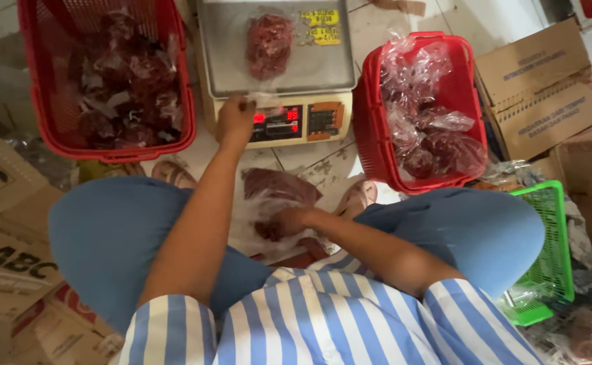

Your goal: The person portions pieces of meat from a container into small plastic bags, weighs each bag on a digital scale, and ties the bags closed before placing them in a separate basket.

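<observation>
A digital scale (279,74) with a steel pan stands on the tiled floor in front of me. On the pan lies a clear bag of dark red meat (269,44). My left hand (235,122) reaches to the pan's front edge, fingers pinched on the loose rim of that bag, just above the scale's red display (275,122). Between my knees lies another clear plastic bag (262,203) with a slab of red meat (282,184). My right hand (289,220) is down in it, fingers closed on a piece of meat.
A red basket (107,150) of bagged meat stands left of the scale. Another red basket (370,128) with bagged meat stands on the right. A green basket (552,257) is by my right knee. Cardboard boxes (539,81) line both sides. My sandalled feet (171,172) rest near the scale.
</observation>
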